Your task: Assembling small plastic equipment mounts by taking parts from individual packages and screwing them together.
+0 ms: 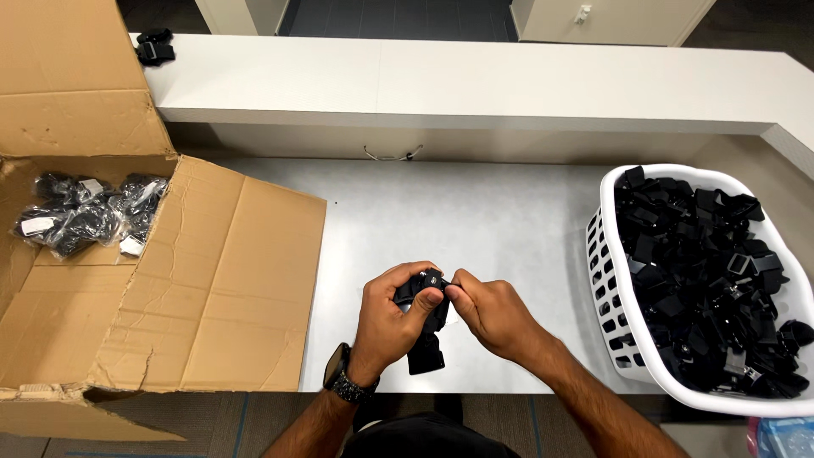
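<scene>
My left hand [392, 318] and my right hand [492, 312] meet over the front of a grey table [458, 212]. Together they grip a small black plastic part [426, 337] whose lower end hangs down between them. My left thumb presses on its top. My right fingertips pinch the same top end from the right. A dark watch sits on my left wrist.
An open cardboard box [127, 280] lies on the left, with bagged black parts [85, 212] inside. A white laundry basket [619, 288] full of loose black parts [704, 280] stands on the right. Another black part [155, 47] rests on the white shelf behind.
</scene>
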